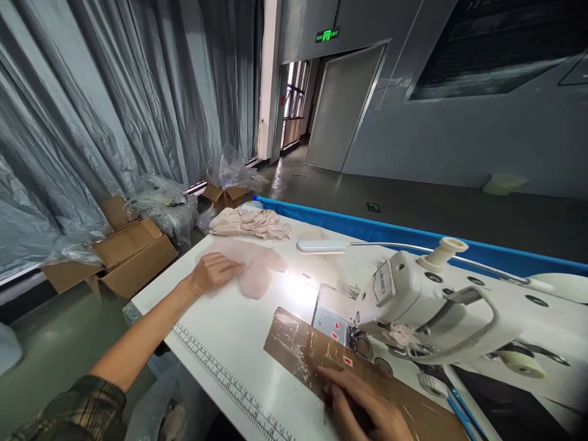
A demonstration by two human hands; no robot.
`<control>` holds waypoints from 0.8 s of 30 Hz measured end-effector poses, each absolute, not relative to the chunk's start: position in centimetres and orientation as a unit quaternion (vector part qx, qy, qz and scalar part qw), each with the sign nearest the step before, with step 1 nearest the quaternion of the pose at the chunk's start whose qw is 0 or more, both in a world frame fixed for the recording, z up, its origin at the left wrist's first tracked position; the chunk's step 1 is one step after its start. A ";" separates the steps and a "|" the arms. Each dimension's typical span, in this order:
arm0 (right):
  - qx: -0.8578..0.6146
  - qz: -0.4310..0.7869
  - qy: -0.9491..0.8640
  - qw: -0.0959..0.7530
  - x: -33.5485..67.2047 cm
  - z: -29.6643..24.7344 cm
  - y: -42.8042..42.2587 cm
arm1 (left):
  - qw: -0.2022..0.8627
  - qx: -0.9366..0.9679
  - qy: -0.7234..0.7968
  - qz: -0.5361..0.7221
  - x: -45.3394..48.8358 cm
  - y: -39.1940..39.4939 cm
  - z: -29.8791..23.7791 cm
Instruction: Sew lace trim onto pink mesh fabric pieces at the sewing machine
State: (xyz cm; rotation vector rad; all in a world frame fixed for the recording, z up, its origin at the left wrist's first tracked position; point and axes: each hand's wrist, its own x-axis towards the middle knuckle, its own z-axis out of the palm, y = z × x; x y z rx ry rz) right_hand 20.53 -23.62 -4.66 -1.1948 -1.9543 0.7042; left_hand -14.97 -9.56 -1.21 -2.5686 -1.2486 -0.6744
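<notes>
At the left of the white sewing table, my left hand (212,274) is closed on a thin, pale pink piece of fabric (257,278). The fabric lies partly on the tabletop and is blurred, as if moving. My right hand (367,407) rests at the brown taped board (294,343) in front of the sewing machine. Its index finger reaches along the board and the other fingers curl under, with something dark and indistinct between them. The white sewing machine (395,294) stands to the right, its lamp lighting the table near the needle plate (327,318).
A tied bundle of cream knitted pieces (248,223) lies at the table's far left corner. A ruler scale (220,373) runs along the near edge. Blue sheeting (321,218) borders the far edge. Cardboard boxes (133,257) and clear plastic bags (160,202) sit on the floor.
</notes>
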 end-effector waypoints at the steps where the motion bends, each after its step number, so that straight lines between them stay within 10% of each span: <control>1: -0.497 0.331 -0.720 0.354 20.7 -4.7 -23.6 | 0.112 -0.898 -0.361 -0.224 -13.9 -10.2 -1.2; 7: -0.535 0.662 -0.441 0.284 19.9 -1.8 -22.8 | 0.177 -0.941 -0.123 -0.261 -4.4 -16.9 -2.6; 15: -0.494 0.628 -0.514 0.312 18.0 -0.8 -23.3 | -0.140 -0.944 -0.044 -0.295 1.0 -19.8 -0.2; 24: -0.481 0.630 -0.572 0.211 23.2 0.9 -26.9 | -0.422 -0.895 -0.136 -0.051 0.8 -16.2 1.2</control>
